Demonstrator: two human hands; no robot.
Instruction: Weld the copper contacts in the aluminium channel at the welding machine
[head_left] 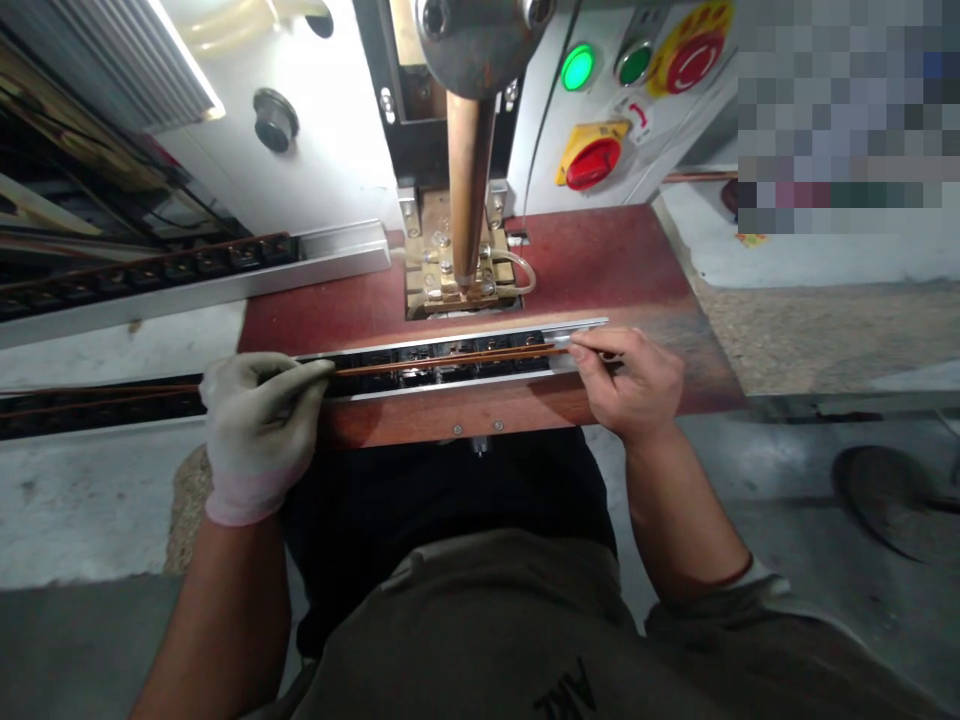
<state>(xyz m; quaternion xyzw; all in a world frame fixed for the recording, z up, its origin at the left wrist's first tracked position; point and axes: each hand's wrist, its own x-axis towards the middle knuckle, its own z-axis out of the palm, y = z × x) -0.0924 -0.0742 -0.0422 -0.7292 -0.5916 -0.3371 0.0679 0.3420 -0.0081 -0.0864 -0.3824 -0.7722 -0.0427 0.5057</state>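
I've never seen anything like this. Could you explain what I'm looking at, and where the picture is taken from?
There's no robot here: a person is working, and the camera on their head looks forward and down. The left hand wears a pale glove; the right hand is bare. Both pinch thin copper-coloured strips, stretched above a metal channel holding a row of black parts. That channel lies on a reddish board. Behind it stands a machine with a thick copper-coloured rod pointing down and a green light. I can't tell what the black parts are.
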